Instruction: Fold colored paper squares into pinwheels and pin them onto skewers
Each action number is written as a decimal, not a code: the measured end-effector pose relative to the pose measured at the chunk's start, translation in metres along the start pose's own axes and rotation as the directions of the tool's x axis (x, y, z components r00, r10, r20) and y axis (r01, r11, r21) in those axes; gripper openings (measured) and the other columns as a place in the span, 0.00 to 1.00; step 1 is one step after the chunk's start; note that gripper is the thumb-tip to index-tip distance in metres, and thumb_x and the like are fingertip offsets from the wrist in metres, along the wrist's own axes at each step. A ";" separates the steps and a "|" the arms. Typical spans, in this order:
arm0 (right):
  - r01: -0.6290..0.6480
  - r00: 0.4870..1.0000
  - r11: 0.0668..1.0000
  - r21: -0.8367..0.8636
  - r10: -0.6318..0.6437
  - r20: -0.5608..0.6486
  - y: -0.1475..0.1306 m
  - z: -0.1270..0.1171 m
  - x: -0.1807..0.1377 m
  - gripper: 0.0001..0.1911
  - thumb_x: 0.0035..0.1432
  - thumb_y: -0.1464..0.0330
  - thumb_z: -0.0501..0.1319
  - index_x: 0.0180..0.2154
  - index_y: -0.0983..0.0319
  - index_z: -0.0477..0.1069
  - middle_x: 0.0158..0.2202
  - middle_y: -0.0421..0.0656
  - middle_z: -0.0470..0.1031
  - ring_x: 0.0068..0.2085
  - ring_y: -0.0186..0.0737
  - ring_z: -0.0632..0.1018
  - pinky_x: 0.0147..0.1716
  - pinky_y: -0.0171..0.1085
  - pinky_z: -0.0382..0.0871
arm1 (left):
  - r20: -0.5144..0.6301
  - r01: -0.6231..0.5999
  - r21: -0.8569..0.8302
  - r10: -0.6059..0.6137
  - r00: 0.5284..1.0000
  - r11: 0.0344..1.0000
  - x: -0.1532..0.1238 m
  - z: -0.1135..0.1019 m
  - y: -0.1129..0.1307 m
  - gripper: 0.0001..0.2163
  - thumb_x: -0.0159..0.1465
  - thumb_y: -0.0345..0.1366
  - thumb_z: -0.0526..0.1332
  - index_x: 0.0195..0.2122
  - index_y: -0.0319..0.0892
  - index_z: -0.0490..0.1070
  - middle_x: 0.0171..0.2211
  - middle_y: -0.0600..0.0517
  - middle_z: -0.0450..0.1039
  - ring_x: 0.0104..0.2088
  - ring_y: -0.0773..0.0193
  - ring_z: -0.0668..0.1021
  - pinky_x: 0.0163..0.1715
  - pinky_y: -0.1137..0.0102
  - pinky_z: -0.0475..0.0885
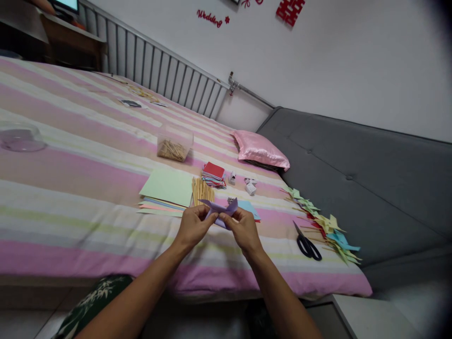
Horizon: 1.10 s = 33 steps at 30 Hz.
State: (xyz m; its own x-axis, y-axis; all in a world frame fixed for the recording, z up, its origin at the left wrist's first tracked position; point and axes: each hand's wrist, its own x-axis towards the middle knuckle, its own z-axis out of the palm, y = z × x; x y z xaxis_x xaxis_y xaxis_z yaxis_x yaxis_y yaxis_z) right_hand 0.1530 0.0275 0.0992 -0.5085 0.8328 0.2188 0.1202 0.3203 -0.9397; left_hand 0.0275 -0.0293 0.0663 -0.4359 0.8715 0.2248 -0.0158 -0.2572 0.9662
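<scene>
Between my two hands, over the near edge of the bed, is a piece of purple paper (222, 208) with its corners folded up. My left hand (195, 225) pinches its left side, and my right hand (243, 229) pinches the right side; both thumbs meet near its middle. Just beyond my hands lie a bundle of thin wooden sticks (202, 190) and a stack of coloured paper sheets (168, 187). Light blue paper (249, 208) lies partly behind my right hand. A stack of small cards or paper squares, red on top (213, 170), sits farther back.
Black-handled scissors (308, 246) lie to the right, beside a row of paper pinwheels on sticks (330, 223). Small white boxes (250, 188), a clear tub of short sticks (173, 147) and a pink pillow (261, 149) stand farther off. A grey headboard (353, 160) borders the right.
</scene>
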 end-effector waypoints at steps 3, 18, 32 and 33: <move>-0.013 1.000 1.000 0.023 0.013 -0.003 0.001 0.001 0.001 0.07 0.47 0.66 0.63 0.28 0.63 0.75 0.27 0.41 0.76 0.28 0.37 0.72 0.28 0.34 0.65 | -0.003 -0.004 0.007 0.004 1.000 1.000 0.000 0.000 -0.001 0.09 0.51 0.38 0.63 0.20 0.38 0.69 0.19 0.54 0.68 0.20 0.69 0.67 0.21 0.75 0.60; -0.101 0.995 0.980 0.170 0.102 0.006 -0.001 0.006 0.000 0.10 0.43 0.63 0.65 0.24 0.63 0.69 0.21 0.37 0.69 0.23 0.32 0.66 0.24 0.32 0.60 | -0.028 -0.051 0.092 0.053 0.998 0.994 -0.002 0.001 -0.001 0.10 0.52 0.39 0.62 0.19 0.38 0.69 0.18 0.55 0.67 0.20 0.69 0.67 0.21 0.75 0.60; -0.133 0.990 0.968 0.212 0.121 0.069 -0.005 0.003 0.000 0.12 0.43 0.61 0.66 0.26 0.63 0.70 0.23 0.38 0.70 0.25 0.33 0.67 0.27 0.33 0.60 | 0.028 -0.061 0.096 0.059 0.998 0.993 0.001 -0.002 -0.002 0.11 0.54 0.41 0.60 0.21 0.39 0.66 0.18 0.57 0.64 0.20 0.71 0.65 0.20 0.76 0.58; -0.135 0.990 0.968 0.213 0.123 0.071 -0.006 0.003 0.000 0.12 0.43 0.61 0.66 0.26 0.63 0.69 0.23 0.38 0.69 0.25 0.33 0.67 0.26 0.33 0.60 | 0.029 -0.059 0.097 0.057 0.998 0.993 0.000 -0.002 -0.002 0.12 0.55 0.41 0.60 0.20 0.39 0.65 0.18 0.57 0.63 0.19 0.71 0.65 0.19 0.76 0.58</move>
State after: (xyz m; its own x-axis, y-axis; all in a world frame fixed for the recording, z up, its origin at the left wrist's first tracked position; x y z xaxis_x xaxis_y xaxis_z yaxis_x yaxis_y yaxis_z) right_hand 0.1494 0.0244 0.1035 -0.5490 0.8317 0.0824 0.0032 0.1007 -0.9949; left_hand 0.0250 -0.0295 0.0643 -0.4095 0.8674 0.2827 0.0978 -0.2663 0.9589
